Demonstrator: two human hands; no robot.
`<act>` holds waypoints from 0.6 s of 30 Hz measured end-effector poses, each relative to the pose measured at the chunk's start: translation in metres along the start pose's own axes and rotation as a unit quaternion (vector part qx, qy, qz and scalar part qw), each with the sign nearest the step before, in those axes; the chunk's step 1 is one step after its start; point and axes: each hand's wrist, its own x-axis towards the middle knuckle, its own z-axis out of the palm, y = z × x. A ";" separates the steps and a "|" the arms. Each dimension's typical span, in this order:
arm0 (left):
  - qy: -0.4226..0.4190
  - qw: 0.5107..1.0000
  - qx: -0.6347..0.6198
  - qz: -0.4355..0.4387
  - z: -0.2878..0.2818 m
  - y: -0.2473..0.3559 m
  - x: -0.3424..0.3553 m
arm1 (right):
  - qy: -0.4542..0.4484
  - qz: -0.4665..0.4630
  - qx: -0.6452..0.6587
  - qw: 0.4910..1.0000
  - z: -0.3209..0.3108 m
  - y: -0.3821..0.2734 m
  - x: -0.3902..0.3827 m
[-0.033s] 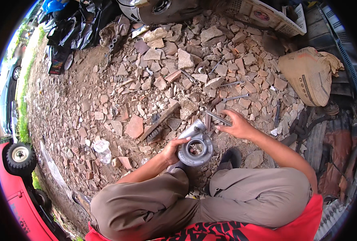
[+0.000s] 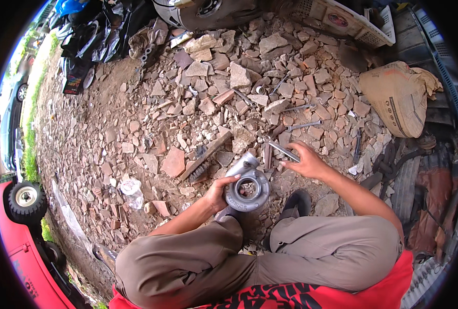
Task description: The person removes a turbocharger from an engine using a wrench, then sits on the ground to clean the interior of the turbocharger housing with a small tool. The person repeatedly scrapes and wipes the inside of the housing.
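Note:
My left hand grips a grey metal turbocharger housing by its left side, fingers curled over its rim. The round housing has a wide central opening and a short outlet pipe pointing up and away. To the right of it, my right hand holds a slim silver wrench between thumb and fingers. The wrench slants up to the left, and its far end hangs above the rubble, apart from the housing. Just beyond the housing, a wooden-handled wire brush lies on the stones.
Broken tiles and stones cover the ground. Loose wrenches lie among them, with a white plastic crate and brown paper sack at the right. Black plastic bags sit far left; a red vehicle stands at the left edge.
The housing in my left hand has shifted slightly left. My right hand with the wrench has moved a little to the right, so the gap between them is slightly wider.

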 end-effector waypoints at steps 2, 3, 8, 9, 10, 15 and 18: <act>0.056 0.994 -0.086 0.035 0.001 0.004 -0.013 | 0.030 -0.007 0.007 1.000 0.009 0.022 -0.006; 0.055 0.988 -0.133 0.063 -0.023 -0.003 -0.009 | 0.056 -0.021 0.000 0.998 0.016 0.034 -0.004; 0.089 0.958 -0.249 0.110 -0.035 -0.014 -0.010 | 0.146 -0.118 -0.140 0.972 0.026 0.052 0.012; 0.056 0.958 -0.250 0.127 -0.042 -0.015 -0.012 | 0.144 -0.154 -0.179 0.961 0.022 0.041 0.021; 0.058 0.956 -0.259 0.123 -0.041 -0.013 -0.010 | 0.087 -0.155 -0.158 0.971 0.023 0.034 0.029; 0.025 0.961 -0.256 0.101 -0.032 -0.006 -0.015 | -0.007 -0.284 -0.307 0.908 0.051 0.022 0.044; 0.008 0.957 -0.274 0.093 -0.031 -0.003 -0.014 | -0.003 -0.315 -0.307 0.898 0.045 0.034 0.051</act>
